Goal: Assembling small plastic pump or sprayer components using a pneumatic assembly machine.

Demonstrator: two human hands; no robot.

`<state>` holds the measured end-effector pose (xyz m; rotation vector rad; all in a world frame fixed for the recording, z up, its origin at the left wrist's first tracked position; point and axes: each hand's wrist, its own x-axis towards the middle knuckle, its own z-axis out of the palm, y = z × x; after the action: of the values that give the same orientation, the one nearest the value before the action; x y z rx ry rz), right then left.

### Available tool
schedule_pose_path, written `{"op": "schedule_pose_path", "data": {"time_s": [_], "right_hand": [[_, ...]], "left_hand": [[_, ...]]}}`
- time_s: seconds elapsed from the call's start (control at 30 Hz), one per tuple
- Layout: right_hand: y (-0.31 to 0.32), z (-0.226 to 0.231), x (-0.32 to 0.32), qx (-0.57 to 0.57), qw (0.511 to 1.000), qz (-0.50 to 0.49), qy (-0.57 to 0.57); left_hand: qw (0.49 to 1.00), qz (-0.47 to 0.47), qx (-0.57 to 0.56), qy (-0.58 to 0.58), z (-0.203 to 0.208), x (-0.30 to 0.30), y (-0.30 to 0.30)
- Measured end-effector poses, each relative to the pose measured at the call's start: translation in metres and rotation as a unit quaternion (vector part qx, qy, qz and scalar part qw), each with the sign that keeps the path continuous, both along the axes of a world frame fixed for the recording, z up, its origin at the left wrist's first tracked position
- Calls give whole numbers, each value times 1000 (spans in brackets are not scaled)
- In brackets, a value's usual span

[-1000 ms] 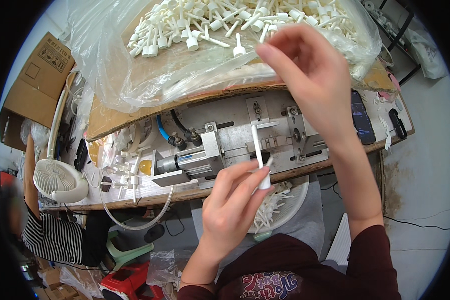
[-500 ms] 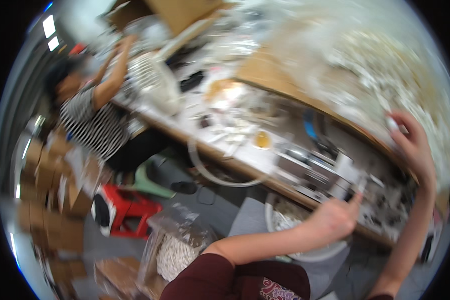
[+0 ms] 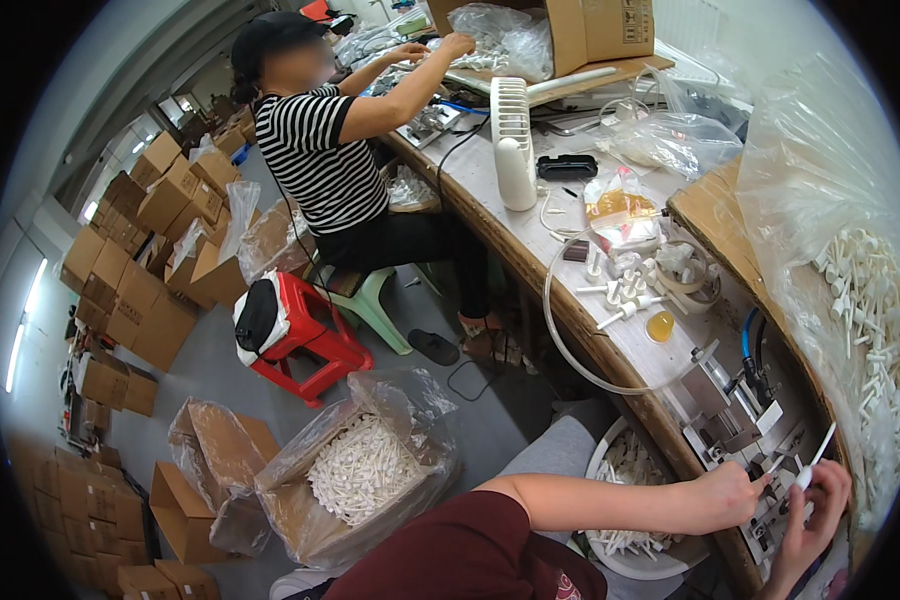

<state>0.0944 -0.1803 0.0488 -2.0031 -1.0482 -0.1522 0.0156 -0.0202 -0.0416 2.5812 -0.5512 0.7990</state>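
Note:
My left hand (image 3: 725,497) is closed over the front of a metal clamping fixture (image 3: 735,418), its index finger bent forward beside a thin white rod. What its fingers hold, if anything, is hidden. Just to the right, my right hand (image 3: 818,505) pinches a white plastic piece with a thin stem (image 3: 806,477), the stem pointing up and away. The two hands are close together but apart. Beyond them, a large clear plastic bag (image 3: 785,165) holds many similar white pieces (image 3: 860,300). More white pieces (image 3: 625,292) lie loose on the workbench (image 3: 625,345).
A clear hose (image 3: 570,362) loops over the bench edge near a yellow lump (image 3: 660,326) and a white fan (image 3: 513,150). Below are a white tub (image 3: 598,470) and a lined carton (image 3: 300,500) of white pieces. A co-worker (image 3: 320,150) sits at the far left beyond a red stool (image 3: 315,340).
My right hand has come down from beside the plastic bag to the fixture, carrying the white piece. My left hand stays at the fixture. The whole view has shifted, and the blur has cleared.

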Motion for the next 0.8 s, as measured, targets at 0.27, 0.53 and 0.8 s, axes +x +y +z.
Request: {"op": "schedule_pose_path", "data": {"time_s": [0.27, 0.53, 0.8], "right_hand": [[-6, -15, -55, 3, 995, -41, -95], [6, -13, -82, -54, 970, -83, -221], [2, -27, -100, -62, 973, -100, -198]], "left_hand": [[997, -63, -34, 26, 22, -31, 15], [993, -52, -108, 5, 6, -56, 23], [986, -7, 78, 145, -138, -123, 28]]}}
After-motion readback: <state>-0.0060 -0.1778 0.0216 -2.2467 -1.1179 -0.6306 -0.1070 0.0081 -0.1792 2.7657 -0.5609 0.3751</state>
